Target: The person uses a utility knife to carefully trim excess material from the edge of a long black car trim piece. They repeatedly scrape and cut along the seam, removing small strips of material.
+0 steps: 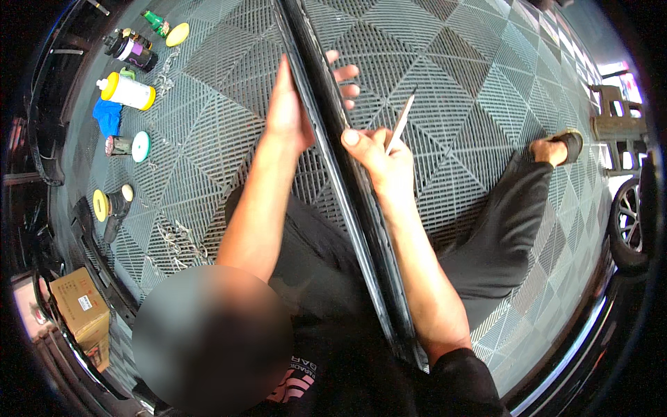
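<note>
Left hand (288,104) grips long black trim strip (347,208); right hand (379,156) pinches thin blade, perhaps scraper (401,124); brown carton (80,313) lower left.

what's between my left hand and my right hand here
In the head view, the long black trim strip runs between them: the left hand grips it from the left, and the right hand, holding a thin pale stick, sits against its right side.

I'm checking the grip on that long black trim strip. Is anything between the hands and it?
Nothing visible. The left hand wraps the long black trim strip directly, fingers showing past its far edge. The right hand rests against it, thumb on its edge, while holding a thin pale tool.
</note>
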A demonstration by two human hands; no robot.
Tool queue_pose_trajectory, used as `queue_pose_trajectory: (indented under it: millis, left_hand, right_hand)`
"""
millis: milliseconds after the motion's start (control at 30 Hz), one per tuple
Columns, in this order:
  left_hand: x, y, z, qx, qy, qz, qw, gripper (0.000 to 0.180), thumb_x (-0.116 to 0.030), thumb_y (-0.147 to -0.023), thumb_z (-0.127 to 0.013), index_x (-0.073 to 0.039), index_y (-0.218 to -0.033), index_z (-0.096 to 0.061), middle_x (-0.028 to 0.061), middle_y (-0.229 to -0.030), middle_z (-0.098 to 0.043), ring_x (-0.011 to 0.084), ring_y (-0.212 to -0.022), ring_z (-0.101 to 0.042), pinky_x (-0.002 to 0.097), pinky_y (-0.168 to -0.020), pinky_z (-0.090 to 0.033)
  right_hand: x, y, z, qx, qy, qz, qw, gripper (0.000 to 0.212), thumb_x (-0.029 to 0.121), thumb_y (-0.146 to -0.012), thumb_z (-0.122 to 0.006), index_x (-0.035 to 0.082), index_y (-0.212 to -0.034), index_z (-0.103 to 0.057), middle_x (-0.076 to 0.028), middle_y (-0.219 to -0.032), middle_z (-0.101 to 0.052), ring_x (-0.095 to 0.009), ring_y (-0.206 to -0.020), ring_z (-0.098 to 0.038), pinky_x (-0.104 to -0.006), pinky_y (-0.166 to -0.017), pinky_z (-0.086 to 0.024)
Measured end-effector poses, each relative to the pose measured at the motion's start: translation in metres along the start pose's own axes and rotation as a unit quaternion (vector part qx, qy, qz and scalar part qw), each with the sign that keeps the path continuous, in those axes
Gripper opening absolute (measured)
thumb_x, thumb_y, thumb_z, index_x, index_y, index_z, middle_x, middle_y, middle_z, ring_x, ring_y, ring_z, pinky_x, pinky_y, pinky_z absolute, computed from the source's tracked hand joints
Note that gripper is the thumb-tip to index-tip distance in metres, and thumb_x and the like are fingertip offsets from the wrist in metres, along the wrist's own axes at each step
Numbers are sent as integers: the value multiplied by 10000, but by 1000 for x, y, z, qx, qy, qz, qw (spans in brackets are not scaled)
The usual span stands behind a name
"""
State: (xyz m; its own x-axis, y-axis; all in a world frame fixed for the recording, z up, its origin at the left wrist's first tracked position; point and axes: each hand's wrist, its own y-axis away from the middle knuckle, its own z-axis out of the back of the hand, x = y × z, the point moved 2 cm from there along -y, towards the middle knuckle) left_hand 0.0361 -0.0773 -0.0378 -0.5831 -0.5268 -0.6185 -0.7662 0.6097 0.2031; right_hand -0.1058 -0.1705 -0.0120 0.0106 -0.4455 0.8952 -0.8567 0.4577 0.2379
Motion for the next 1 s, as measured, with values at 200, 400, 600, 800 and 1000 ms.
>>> queue_pose_trajectory:
  millis: [200,400,600,800,1000]
  left_hand:
    - [24,-47,33,44,135,-6,990,456,-499,-1045,-474,-87,-898,-603,-3,-649,-401,152,-554,-382,318,-489,-367]
    - [32,-61,36,-9,127,-1,992,433,-485,-1037,-485,-119,-833,-594,10,-637,-425,165,-552,-399,327,-493,-354]
    - [25,-61,37,-56,106,-30,992,440,-491,-1038,-462,-114,-869,-612,25,-637,-423,172,-549,-404,327,-492,-347]
    - [15,-58,33,-82,137,-8,987,552,-595,-1046,-406,-171,-699,-468,2,-611,-366,160,-507,-340,323,-460,-298]
    - [25,-69,10,-79,100,-19,992,550,-618,-1061,-370,-181,-738,-457,1,-591,-367,161,-467,-354,312,-425,-308]
  right_hand:
    - [-4,-25,17,-25,220,52,974,483,244,-907,-843,126,-676,-435,84,-671,-504,-41,-620,-403,-248,-552,-365]
    - [32,-37,20,54,488,76,868,428,385,-1093,-503,18,-894,-596,-167,-592,-557,-284,-505,-579,-429,-513,-442]
    - [55,-23,-11,131,508,113,844,193,114,-994,-624,22,-1159,-659,-184,-751,-673,-305,-611,-678,-393,-585,-522]
    - [63,-18,-17,176,515,191,817,266,87,-977,-653,20,-1235,-660,-174,-899,-720,-272,-722,-717,-357,-673,-563]
    - [62,-16,-5,118,391,128,904,246,113,-1018,-626,23,-1246,-642,-40,-709,-639,-80,-627,-578,-259,-596,-473]
